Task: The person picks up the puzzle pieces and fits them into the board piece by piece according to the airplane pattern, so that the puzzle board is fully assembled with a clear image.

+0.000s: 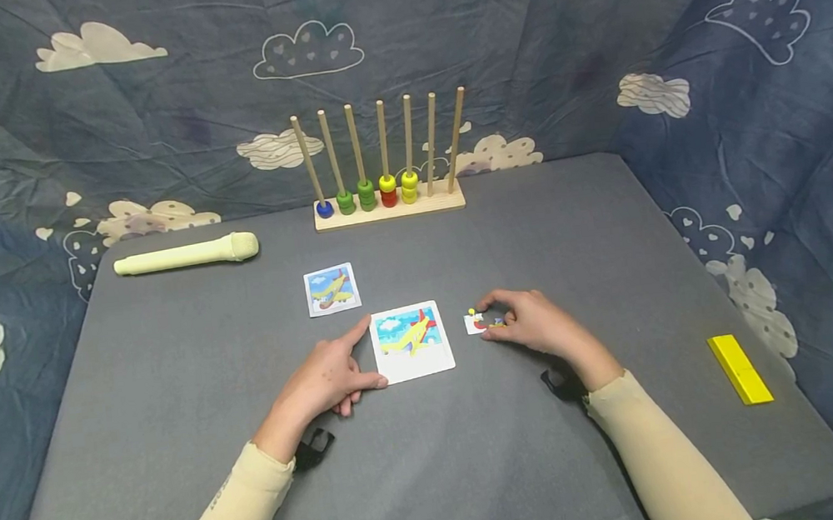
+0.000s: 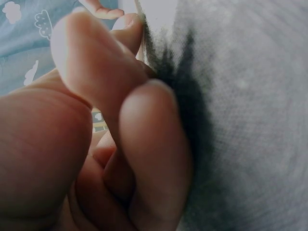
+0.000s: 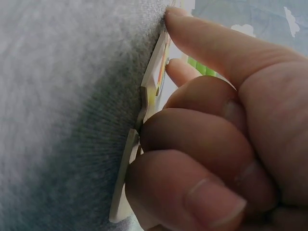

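A white-bordered puzzle board [image 1: 418,364] with a yellow airplane picture lies on the table; its lower part is plain white. My left hand [image 1: 328,376] touches the board's left side, index finger at the upper corner and thumb at the lower one, other fingers curled under. To the board's right, my right hand [image 1: 531,322] pinches a small puzzle piece [image 1: 474,326] between thumb and index finger, low over the table. The right wrist view shows thin wooden edges of the piece [image 3: 153,62] and a second flat piece [image 3: 122,185] beside my curled fingers.
A small airplane picture card [image 1: 332,290] lies behind the board. Farther back stands a wooden peg counter [image 1: 389,212] with colored rings. A cream toy microphone [image 1: 186,254] lies at the back left, a yellow block [image 1: 739,369] near the right edge.
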`<state>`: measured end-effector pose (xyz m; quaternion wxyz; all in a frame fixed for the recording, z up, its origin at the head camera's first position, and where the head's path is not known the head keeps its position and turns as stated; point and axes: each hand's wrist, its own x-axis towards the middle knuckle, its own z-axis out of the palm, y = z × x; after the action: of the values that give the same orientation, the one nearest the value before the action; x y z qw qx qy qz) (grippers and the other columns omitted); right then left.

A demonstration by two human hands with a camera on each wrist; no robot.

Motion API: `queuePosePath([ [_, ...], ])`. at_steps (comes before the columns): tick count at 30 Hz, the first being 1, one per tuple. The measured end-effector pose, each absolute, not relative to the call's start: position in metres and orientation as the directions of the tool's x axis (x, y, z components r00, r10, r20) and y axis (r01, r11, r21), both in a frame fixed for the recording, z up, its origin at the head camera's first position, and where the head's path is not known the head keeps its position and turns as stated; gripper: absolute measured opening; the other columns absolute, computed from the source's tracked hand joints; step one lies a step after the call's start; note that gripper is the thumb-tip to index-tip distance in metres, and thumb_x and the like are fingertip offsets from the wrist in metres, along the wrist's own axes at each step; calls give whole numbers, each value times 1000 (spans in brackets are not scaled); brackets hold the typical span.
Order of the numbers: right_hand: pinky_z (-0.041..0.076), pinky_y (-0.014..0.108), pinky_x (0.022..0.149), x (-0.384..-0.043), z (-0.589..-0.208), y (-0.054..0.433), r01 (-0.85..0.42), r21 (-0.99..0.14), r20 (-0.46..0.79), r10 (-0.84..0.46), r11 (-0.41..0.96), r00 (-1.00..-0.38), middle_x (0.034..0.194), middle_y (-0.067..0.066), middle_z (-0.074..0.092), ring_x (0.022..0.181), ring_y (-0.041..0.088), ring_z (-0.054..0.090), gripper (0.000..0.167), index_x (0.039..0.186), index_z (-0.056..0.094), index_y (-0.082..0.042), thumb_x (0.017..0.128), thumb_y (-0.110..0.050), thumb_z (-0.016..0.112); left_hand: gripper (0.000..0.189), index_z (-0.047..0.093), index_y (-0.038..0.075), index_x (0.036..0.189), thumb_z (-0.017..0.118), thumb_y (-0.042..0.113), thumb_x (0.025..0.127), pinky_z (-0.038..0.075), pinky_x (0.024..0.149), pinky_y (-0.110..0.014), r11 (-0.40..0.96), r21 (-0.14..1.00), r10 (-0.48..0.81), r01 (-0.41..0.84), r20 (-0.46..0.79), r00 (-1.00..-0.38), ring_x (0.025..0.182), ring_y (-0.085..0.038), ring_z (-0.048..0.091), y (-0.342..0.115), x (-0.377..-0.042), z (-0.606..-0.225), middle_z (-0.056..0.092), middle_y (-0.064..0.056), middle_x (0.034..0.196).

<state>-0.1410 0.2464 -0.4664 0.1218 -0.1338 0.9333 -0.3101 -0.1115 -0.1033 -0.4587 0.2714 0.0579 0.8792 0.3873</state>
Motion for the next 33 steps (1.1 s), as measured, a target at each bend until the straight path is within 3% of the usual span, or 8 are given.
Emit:
queuePosePath([
  [14,35,26,55,-139,-465,243,-185,-583,-114,-305,791,-946,57,-9,46,55,7,41,29,115,76,-17,90,-29,86,107,27,30,170,91,28,85,52,43,-30,695,713,323,-93,-425,-846,37,-13,56,-103,-111,-458,60,-3,53],
  [23,34,24,55,-136,-466,240,-241,-524,-63,-319,817,-946,62,-6,51,57,7,43,26,108,76,-9,90,-25,86,107,27,28,170,92,27,84,52,42,-30,703,706,319,-90,-426,-847,36,-13,56,-103,-111,-457,60,-2,53],
  [29,31,23,52,-137,-463,238,-261,-537,-37,-331,802,-943,60,-8,47,54,5,38,28,109,77,-7,91,-28,85,106,27,28,170,91,28,85,51,42,-29,702,707,323,-87,-425,-846,36,-13,56,-103,-111,-457,60,-2,52],
  [33,31,24,58,-136,-454,224,-291,-543,-29,-364,787,-931,59,-10,44,53,3,34,29,111,77,-9,92,-29,85,107,26,29,170,91,29,85,51,41,-29,703,706,324,-86,-426,-845,36,-13,56,-104,-111,-457,60,-2,52],
])
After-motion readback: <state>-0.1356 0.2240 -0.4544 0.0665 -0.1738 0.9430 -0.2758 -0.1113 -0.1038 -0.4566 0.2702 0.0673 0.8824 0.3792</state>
